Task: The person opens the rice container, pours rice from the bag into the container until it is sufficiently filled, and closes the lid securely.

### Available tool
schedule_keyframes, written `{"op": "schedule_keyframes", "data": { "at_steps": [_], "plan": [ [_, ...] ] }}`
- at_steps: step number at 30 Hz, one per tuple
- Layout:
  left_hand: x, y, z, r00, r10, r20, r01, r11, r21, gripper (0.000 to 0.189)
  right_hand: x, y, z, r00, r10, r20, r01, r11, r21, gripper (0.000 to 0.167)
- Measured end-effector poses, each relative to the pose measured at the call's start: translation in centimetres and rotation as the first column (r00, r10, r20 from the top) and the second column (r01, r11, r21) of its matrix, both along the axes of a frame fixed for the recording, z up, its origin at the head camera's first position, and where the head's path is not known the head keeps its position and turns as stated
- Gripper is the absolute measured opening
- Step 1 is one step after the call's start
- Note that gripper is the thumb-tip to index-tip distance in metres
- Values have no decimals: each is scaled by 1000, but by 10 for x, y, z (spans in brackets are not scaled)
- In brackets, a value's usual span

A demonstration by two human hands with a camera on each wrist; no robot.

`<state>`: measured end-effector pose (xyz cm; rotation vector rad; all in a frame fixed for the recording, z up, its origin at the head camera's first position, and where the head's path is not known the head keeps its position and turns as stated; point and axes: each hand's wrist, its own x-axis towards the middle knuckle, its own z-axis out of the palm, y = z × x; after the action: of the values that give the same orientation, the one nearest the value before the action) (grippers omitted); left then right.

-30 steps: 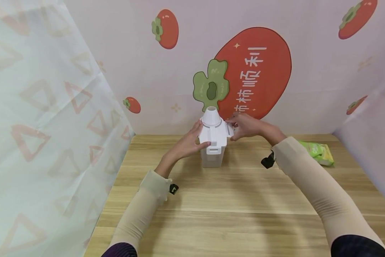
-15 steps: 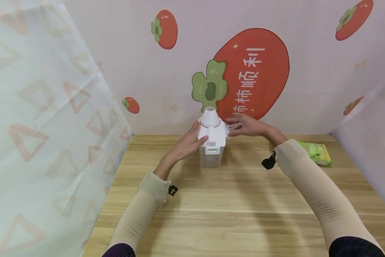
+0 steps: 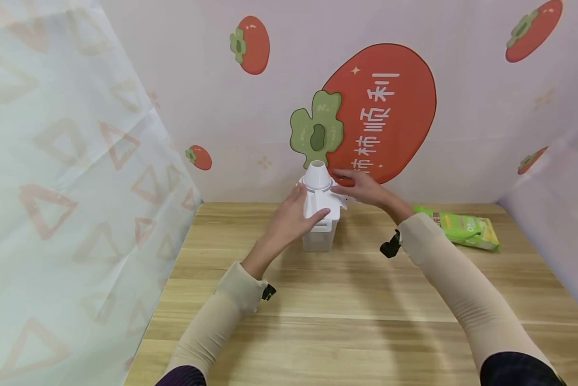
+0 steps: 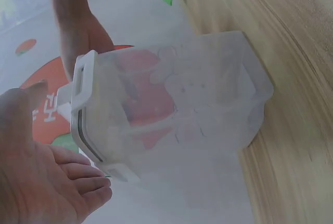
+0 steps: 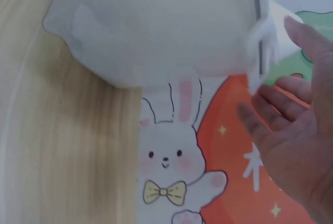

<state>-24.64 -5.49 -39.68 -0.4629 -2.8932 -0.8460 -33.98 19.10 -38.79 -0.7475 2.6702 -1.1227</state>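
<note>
A translucent plastic storage container (image 3: pixel 318 241) stands upright at the back of the table. Its white lid (image 3: pixel 324 201) carries a white cone (image 3: pixel 317 174) that points up, and side clips. My left hand (image 3: pixel 289 217) lies along the lid's left side, fingers straight, thumb over the front. Seen from the left wrist, the body (image 4: pixel 203 78) looks see-through, with nothing visible inside. My right hand (image 3: pixel 363 188) is at the lid's right side near the cone, fingers extended. In the right wrist view, that hand (image 5: pixel 296 125) has spread fingers beside a blurred side clip (image 5: pixel 257 63); contact is unclear.
A green and yellow packet (image 3: pixel 467 228) lies at the table's back right, partly behind the right forearm. The wooden table (image 3: pixel 337 332) meets a printed backdrop (image 3: pixel 250 118) just behind the container. Hanging sheets close off both sides.
My right hand has left the right side clip and moved inward towards the cone, its fingers straighter. The left thumb has shifted right over the lid's front. The container stays in place.
</note>
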Motion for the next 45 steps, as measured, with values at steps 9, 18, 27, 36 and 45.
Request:
{"op": "schedule_keyframes", "data": {
  "at_steps": [9, 18, 27, 36, 45],
  "plan": [
    [0, 7, -5, 999, 21, -25, -23, 997, -68, 102, -6, -13, -12, 999, -47, 11, 48, 997, -67, 67],
    [0, 10, -8, 999, 13, -38, -16, 998, -65, 92, -7, -23, -14, 994, -104, 34, 107, 990, -91, 72],
    [-6, 7, -11, 999, -21, -30, 19, 998, -63, 88, -10, -25, -17, 990, -134, 49, 140, 981, -138, 70],
    [-11, -8, -13, 992, -124, -13, 123, 992, -39, 83, 1, -27, -20, 980, -193, -38, 180, 959, -219, 63],
    [-13, -20, -8, 979, -202, 12, 203, 978, -50, 73, 11, -27, -21, 951, -284, -120, 258, 946, -195, 61]
  ]
}}
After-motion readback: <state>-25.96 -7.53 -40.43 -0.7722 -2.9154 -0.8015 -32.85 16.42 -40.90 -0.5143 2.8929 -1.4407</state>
